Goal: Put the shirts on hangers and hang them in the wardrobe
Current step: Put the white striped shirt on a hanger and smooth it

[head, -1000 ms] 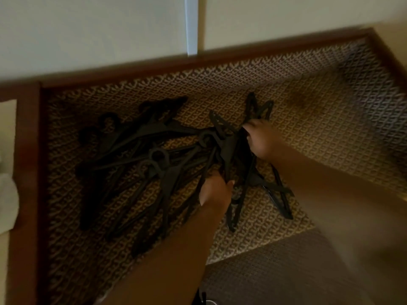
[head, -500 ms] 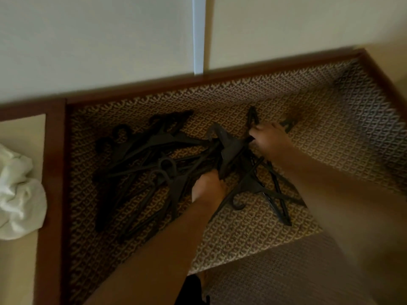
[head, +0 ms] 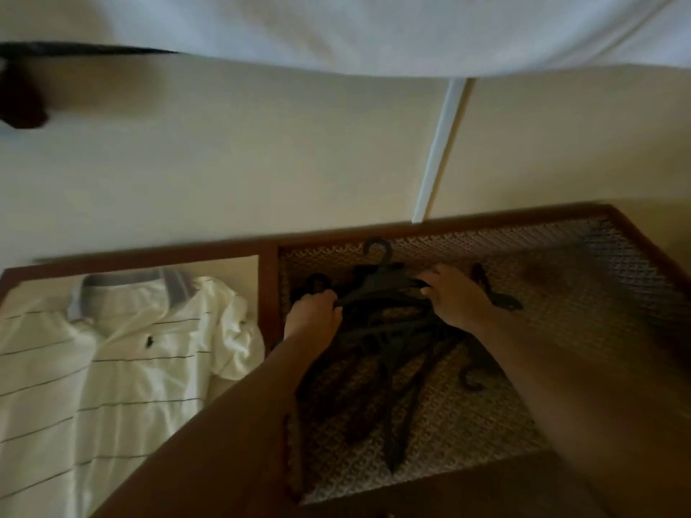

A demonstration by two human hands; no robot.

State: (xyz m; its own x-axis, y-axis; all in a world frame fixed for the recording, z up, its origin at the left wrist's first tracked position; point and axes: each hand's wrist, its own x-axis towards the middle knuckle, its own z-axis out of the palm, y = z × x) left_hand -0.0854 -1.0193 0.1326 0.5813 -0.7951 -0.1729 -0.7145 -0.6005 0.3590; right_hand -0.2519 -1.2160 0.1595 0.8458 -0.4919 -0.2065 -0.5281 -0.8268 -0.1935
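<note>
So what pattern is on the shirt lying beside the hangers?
Cream shirt with thin dark horizontal stripes, seen in the head view.

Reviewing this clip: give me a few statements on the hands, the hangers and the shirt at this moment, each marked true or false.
1. The left hand grips one end of a black plastic hanger. True.
2. The white striped polo shirt is already on a hanger. False: it lies flat on the pale surface left of the wooden divider, with no hanger in it.
3. The right hand is at the hanger's other end. True, though whether its grip is closed cannot be told.
4. The pile of black hangers lies on the shirt. False: it lies on the woven patterned surface, right of the divider.
5. The held hanger's hook points toward the person. False: it points away, toward the wall.
</note>
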